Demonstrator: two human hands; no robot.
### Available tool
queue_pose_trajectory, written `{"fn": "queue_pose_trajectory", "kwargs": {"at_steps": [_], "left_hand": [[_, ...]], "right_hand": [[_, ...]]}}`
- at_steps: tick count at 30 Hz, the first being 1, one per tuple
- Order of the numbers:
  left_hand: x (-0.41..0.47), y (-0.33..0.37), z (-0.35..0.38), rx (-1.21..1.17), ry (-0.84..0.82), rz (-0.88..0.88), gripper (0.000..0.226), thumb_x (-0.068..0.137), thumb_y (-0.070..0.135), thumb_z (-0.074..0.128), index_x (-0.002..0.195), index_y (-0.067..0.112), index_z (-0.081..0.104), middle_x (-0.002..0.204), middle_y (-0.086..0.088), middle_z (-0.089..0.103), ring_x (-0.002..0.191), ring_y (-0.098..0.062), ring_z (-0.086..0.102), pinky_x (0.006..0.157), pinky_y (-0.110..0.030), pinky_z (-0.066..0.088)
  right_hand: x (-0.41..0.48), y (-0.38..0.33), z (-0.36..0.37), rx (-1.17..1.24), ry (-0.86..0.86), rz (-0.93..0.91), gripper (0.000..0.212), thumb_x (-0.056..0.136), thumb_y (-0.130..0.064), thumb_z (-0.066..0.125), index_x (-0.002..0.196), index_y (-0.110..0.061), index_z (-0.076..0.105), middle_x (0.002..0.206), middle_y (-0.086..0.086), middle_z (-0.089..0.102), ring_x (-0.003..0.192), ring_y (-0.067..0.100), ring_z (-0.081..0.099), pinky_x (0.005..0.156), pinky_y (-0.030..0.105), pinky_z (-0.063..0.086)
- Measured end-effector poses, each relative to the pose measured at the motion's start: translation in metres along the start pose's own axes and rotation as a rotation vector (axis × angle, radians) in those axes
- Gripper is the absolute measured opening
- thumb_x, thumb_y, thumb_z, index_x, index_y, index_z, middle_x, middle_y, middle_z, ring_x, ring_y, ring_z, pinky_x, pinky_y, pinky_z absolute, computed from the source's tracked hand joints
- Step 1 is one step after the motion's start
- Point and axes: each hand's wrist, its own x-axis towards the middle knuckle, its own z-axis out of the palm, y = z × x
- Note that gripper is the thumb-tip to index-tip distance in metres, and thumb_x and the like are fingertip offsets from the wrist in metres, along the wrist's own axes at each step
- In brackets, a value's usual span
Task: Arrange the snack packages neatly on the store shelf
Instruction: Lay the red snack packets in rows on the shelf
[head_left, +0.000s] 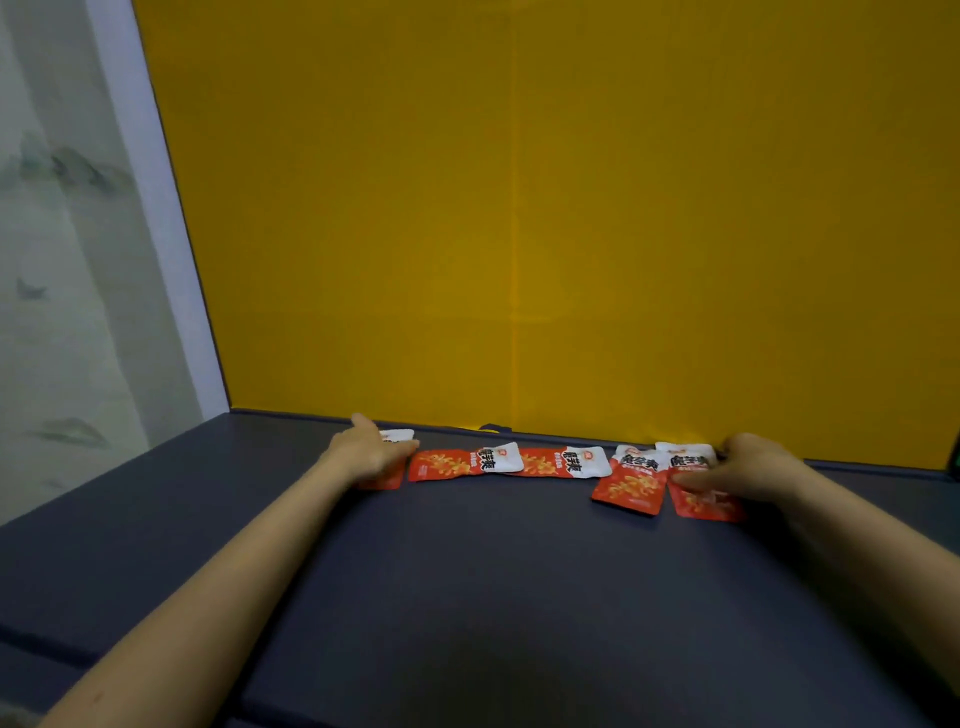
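Snack packets (558, 461) line the back of the shelf (467, 571): the middle two lie sideways, white ends rightward, the right two point at the yellow wall (519, 208). Left hand (371, 452) and right hand (753, 467) press the end packets, fingers straight

Yellow back panel (519, 208) behind; white edge strip (158, 208) at left; pale landscape-print wall (52, 234) beyond it.

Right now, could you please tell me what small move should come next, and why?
Probably the right hand should turn the rightmost red-and-white foil snack packet square to the yellow back panel: its fingers rest on it, and the packet lies tilted, its red end swung out of line.
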Motion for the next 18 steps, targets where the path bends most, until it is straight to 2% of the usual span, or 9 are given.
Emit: {"fn": "queue_pose_trajectory", "kwargs": {"at_steps": [3,7,10,12,13,14,16,18], "left_hand": [[0.012,0.004,0.000,-0.054,0.014,0.014,0.092,0.074,0.039,0.075,0.138,-0.001,0.021,0.144,-0.024,0.032,0.132,-0.037,0.035,0.100,-0.044,0.039],[0.019,0.005,-0.003,-0.144,-0.096,0.001,0.089,0.068,0.029,0.082,0.137,0.002,0.032,0.138,-0.018,0.044,0.122,-0.034,0.047,0.087,-0.039,0.043],[0.025,0.001,-0.009,-0.182,-0.172,0.044,0.061,0.066,0.022,0.084,0.115,0.001,0.054,0.105,-0.016,0.061,0.091,-0.026,0.059,0.075,-0.032,0.044],[0.025,-0.002,-0.013,-0.132,-0.174,0.091,0.042,0.067,0.021,0.083,0.095,0.007,0.056,0.094,-0.011,0.060,0.080,-0.022,0.055,0.072,-0.031,0.042],[0.026,-0.003,-0.016,-0.102,-0.169,0.115,0.040,0.068,0.021,0.083,0.092,0.009,0.053,0.093,-0.009,0.060,0.079,-0.021,0.054,0.070,-0.030,0.042],[0.026,-0.004,-0.018,-0.078,-0.159,0.143,0.040,0.068,0.021,0.082,0.092,0.010,0.052,0.092,-0.009,0.059,0.079,-0.021,0.054,0.069,-0.030,0.041],[0.029,-0.004,-0.025,-0.096,-0.102,0.205,0.038,0.068,0.018,0.082,0.092,0.010,0.054,0.090,-0.010,0.060,0.076,-0.022,0.055,0.065,-0.028,0.042],[0.029,-0.001,-0.032,-0.238,-0.064,0.256,0.031,0.070,0.015,0.081,0.086,0.011,0.055,0.083,-0.010,0.061,0.065,-0.021,0.055,0.057,-0.027,0.040]], "right_hand": [[-0.006,-0.007,-0.001,0.026,0.000,0.065,0.041,0.072,-0.048,0.074,0.070,-0.014,0.051,0.074,0.001,0.057,0.078,0.020,0.053,0.057,0.028,0.037],[-0.005,-0.011,-0.003,0.188,-0.023,0.163,0.050,0.065,-0.034,0.083,0.098,-0.002,0.063,0.101,0.014,0.065,0.090,0.027,0.060,0.072,0.030,0.045],[-0.010,-0.011,0.000,0.261,-0.041,0.197,0.041,0.069,-0.026,0.082,0.096,-0.002,0.062,0.093,0.014,0.063,0.079,0.025,0.059,0.066,0.030,0.046],[-0.011,-0.012,0.002,0.299,-0.026,0.194,0.029,0.073,-0.021,0.079,0.087,-0.003,0.063,0.084,0.013,0.063,0.068,0.022,0.056,0.056,0.028,0.043],[-0.012,-0.012,0.002,0.326,-0.008,0.189,0.023,0.075,-0.019,0.077,0.084,-0.004,0.063,0.084,0.014,0.063,0.069,0.022,0.057,0.056,0.028,0.043],[-0.013,-0.012,0.002,0.346,0.019,0.189,0.020,0.077,-0.018,0.075,0.086,-0.004,0.062,0.089,0.016,0.064,0.075,0.025,0.058,0.061,0.031,0.046],[-0.016,-0.010,0.001,0.358,0.077,0.200,0.029,0.081,-0.016,0.070,0.104,-0.001,0.061,0.107,0.021,0.063,0.096,0.032,0.060,0.081,0.038,0.048],[-0.019,-0.005,0.000,0.393,0.117,0.208,0.038,0.084,-0.013,0.066,0.116,0.004,0.056,0.115,0.024,0.061,0.103,0.035,0.059,0.088,0.039,0.045]]}}
